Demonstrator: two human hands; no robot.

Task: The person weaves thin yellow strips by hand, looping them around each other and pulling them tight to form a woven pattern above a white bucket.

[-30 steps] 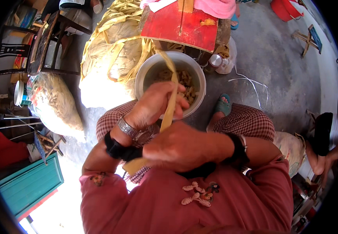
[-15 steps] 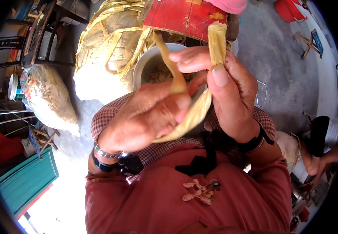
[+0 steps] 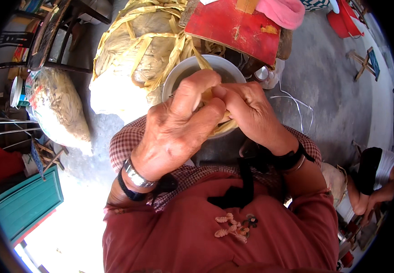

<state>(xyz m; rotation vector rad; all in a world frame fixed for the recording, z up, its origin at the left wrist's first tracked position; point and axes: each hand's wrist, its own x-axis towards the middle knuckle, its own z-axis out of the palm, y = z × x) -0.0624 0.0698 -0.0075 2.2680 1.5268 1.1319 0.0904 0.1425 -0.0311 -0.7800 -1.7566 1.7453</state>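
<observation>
Over a white bucket (image 3: 230, 64), both of my hands meet with fingers bent and fingertips together. A pale yellow, dry husk-like strip (image 3: 200, 58) runs from the heap beyond the bucket down to the hands. My left hand (image 3: 173, 132) pinches it, its fingers covering much of the strip. My right hand (image 3: 257, 113) grips it too, thumb pressed toward the left fingertips. A flat yellow part of the strip shows below the hands, above the bucket's near side. The exact fold between the fingers is hidden.
Beyond the bucket stand a large wrapped bundle (image 3: 138, 57) draped with yellow strips and a red board (image 3: 238, 28) with a pink cloth (image 3: 284, 12). A stuffed clear bag (image 3: 58, 107) lies left. At the right edge another person's arm (image 3: 379, 189) shows.
My right hand has come down and left from holding up the strip's end. The hands now meet over the bucket, and the raised end no longer shows. The view has shifted slightly.
</observation>
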